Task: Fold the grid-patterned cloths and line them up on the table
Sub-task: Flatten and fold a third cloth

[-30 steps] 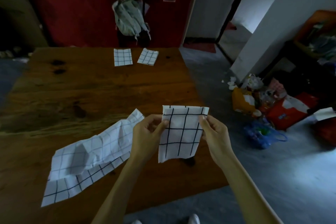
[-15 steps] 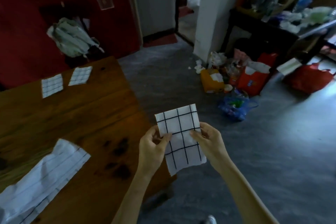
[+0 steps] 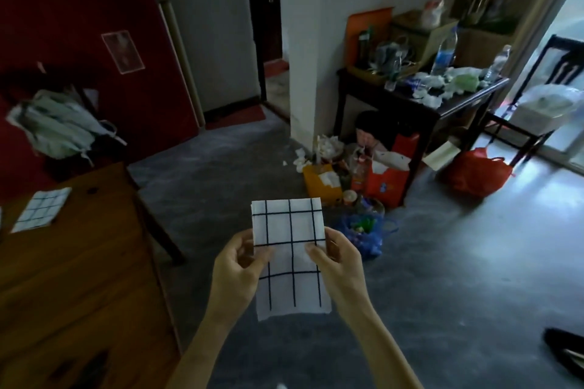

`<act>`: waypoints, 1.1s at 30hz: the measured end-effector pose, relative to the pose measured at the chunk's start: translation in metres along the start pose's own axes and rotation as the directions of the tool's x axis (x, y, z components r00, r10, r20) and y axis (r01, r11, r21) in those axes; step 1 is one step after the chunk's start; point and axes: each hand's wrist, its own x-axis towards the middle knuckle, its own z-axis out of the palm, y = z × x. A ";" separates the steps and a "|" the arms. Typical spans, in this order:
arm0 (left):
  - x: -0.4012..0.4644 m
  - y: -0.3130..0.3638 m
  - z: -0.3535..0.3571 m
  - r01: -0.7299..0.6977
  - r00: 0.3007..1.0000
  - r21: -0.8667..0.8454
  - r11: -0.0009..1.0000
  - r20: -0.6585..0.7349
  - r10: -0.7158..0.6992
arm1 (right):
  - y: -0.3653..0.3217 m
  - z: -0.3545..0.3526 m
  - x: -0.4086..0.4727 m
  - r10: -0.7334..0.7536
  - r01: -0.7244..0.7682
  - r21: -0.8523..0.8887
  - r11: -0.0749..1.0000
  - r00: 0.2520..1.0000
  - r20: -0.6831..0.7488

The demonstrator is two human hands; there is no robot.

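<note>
**Two hands holding one folded grid cloth over the floor**

Two hands are gripping a single folded grid cloth, keeping it upright in the air above the grey floor, off to the right of the wooden table. The left hand is pinching the cloth's left edge, thumb in front and curled fingers behind. The right hand is pinching the right edge the same way, its thumb lying across the front of the fabric. Above the fingers, the upper part of the cloth is standing up flat, showing dark lines on white; below the fingers, the lower part is hanging down between the wrists.

Well to the left of the fingers, another folded grid cloth is lying flat near the table's far corner. Beyond it, a pale backpack is hanging against the red wall. Past the fingertips, on the floor, a blue plastic bag, an orange box and red bags are crowding around the foot of a dark side table that is carrying bottles and clutter.
</note>
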 end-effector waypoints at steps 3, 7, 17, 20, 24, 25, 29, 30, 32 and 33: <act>0.045 0.004 -0.001 -0.009 0.997 -0.041 0.999 -0.074 0.006 | -0.009 0.016 0.045 -0.010 0.010 -0.010 1.000 0.999 0.044; 0.117 0.003 -0.009 -0.063 0.987 -0.100 0.993 -0.151 0.048 | -0.023 0.046 0.120 -0.057 0.066 -0.071 0.995 0.992 0.116; 0.320 0.020 -0.065 -0.141 0.940 -0.103 0.985 -0.326 0.100 | -0.067 0.162 0.325 -0.128 0.189 -0.201 0.961 0.951 0.282; 0.365 0.023 -0.083 -0.169 0.923 -0.078 0.982 -0.362 0.130 | -0.073 0.192 0.374 -0.133 0.197 -0.179 0.964 0.940 0.315; 0.424 0.019 -0.105 -0.200 0.885 -0.039 0.979 -0.436 0.163 | -0.075 0.237 0.439 -0.168 0.243 -0.145 0.959 0.901 0.401; 0.440 0.017 -0.110 -0.201 0.873 -0.024 0.979 -0.458 0.168 | -0.074 0.248 0.455 -0.181 0.260 -0.137 0.956 0.888 0.423; 0.503 0.005 -0.127 -0.160 0.831 0.058 0.985 -0.531 0.166 | -0.068 0.294 0.523 -0.203 0.289 -0.096 0.952 0.837 0.508; 0.520 0.002 -0.131 -0.150 0.818 0.075 0.986 -0.551 0.166 | -0.066 0.304 0.542 -0.207 0.287 -0.072 0.955 0.823 0.529; 0.557 -0.003 -0.136 -0.120 0.779 0.101 0.988 -0.608 0.157 | -0.057 0.326 0.582 -0.206 0.268 -0.024 0.963 0.791 0.576; 0.574 -0.005 -0.138 -0.102 0.753 0.102 0.989 -0.642 0.144 | -0.054 0.337 0.600 -0.202 0.260 -0.009 0.965 0.771 0.604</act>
